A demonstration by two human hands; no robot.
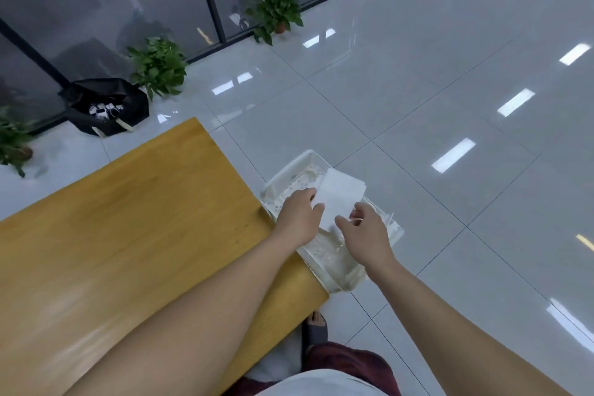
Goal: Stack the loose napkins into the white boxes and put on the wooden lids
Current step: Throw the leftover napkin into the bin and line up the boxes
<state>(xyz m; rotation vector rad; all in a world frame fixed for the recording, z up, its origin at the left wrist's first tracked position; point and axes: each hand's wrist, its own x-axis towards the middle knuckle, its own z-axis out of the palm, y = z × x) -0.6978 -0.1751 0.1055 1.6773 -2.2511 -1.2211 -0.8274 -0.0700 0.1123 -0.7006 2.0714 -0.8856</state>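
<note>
The left hand (300,217) pinches the near-left edge of a folded white paper napkin (340,199), thumb and fingers closed on it. The right hand (364,239) hangs just beside the napkin's near corner, fingers loosely curled and apart (whether they touch the paper cannot be told). The napkin is held tilted above a clear, white-rimmed rectangular plastic bin (324,259) standing on the glossy pale tiled floor (450,106), against the end of a long yellow wooden table (128,235). Potted green plants (159,66) line the dark glass wall.
</note>
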